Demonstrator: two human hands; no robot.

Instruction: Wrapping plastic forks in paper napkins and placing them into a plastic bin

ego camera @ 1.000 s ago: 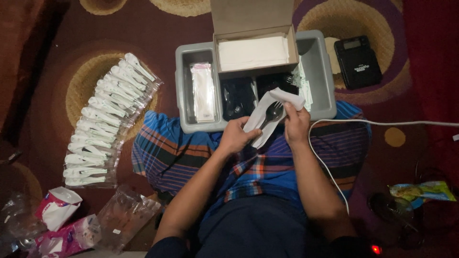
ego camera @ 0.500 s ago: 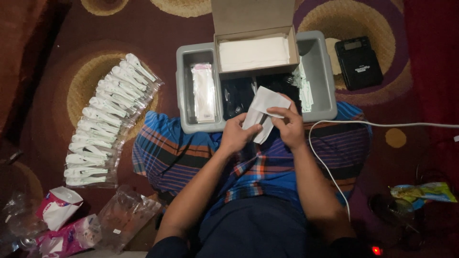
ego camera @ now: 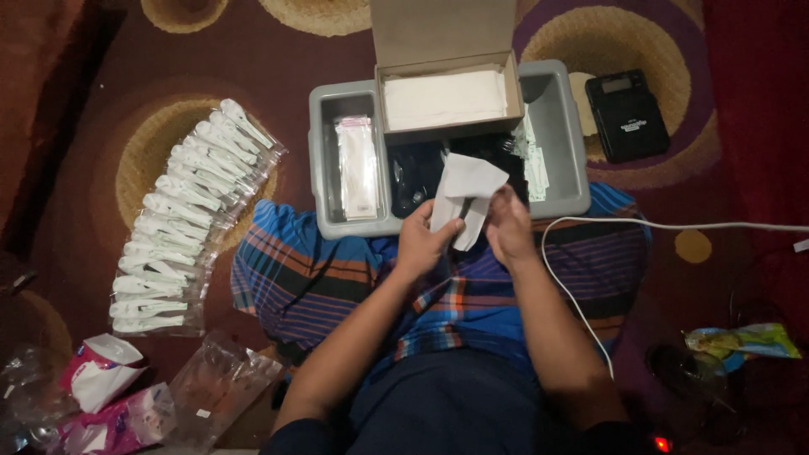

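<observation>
Both hands sit just in front of the grey tray (ego camera: 324, 160), over the person's lap. Left hand (ego camera: 424, 244) and right hand (ego camera: 508, 226) together hold a white napkin (ego camera: 466, 187); fingers of each pinch its lower edges, left on the near-left corner, right on the right side. Something dark pokes out at the napkin's lower fold; can't tell what it is. The napkin hangs over the tray's front rim, partly covering the black cutlery (ego camera: 415, 173) in the middle compartment.

Tray's left compartment: a clear packet (ego camera: 357, 166). At the tray's back: an open cardboard box (ego camera: 444, 80) with a white napkin stack inside. Right of the tray: a black device (ego camera: 627, 114) on the carpet. Left of the tray, well apart: a fanned row of wrapped white sets (ego camera: 181, 215). A white cable (ego camera: 674, 226) runs in from the right toward the lap.
</observation>
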